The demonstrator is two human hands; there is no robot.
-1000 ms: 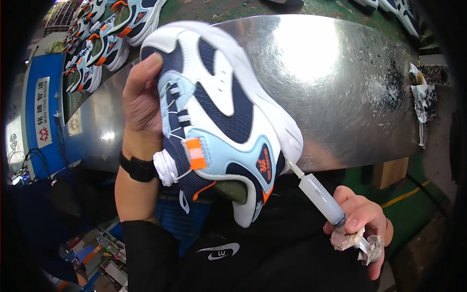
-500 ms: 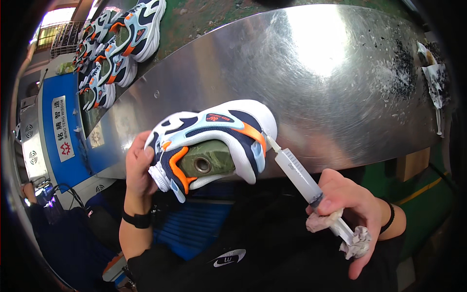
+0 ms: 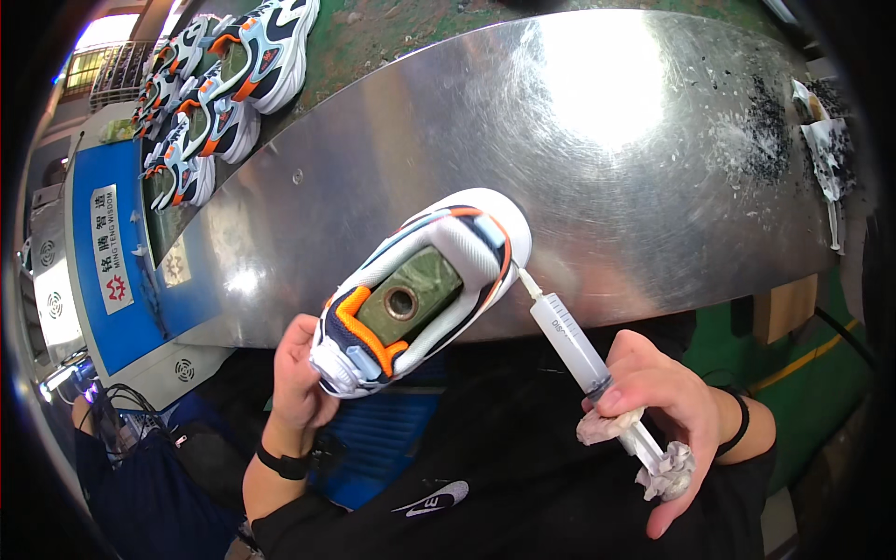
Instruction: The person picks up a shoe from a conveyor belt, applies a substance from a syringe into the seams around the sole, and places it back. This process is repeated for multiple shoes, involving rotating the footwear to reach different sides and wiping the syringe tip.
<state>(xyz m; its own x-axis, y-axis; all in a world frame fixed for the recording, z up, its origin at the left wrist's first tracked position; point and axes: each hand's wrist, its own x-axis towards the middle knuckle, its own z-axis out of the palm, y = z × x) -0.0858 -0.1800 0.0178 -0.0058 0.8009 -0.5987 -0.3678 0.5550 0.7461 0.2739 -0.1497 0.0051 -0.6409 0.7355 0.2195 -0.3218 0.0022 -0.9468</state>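
The left hand (image 3: 301, 373) is clenched around the heel of a sneaker (image 3: 420, 289) held over the near edge of the steel desk (image 3: 653, 187), its green last showing. The right hand (image 3: 653, 401), at 4 o'clock, grips a syringe (image 3: 569, 341) with its tip touching the toe. Gluing looks under way, not finished; more sneakers (image 3: 219, 93) wait at 10 o'clock.

A shoe factory line: matching sneakers (image 3: 210, 89) queue on a green conveyor (image 3: 373, 28) at eleven o'clock beyond a steel worktable (image 3: 653, 168).
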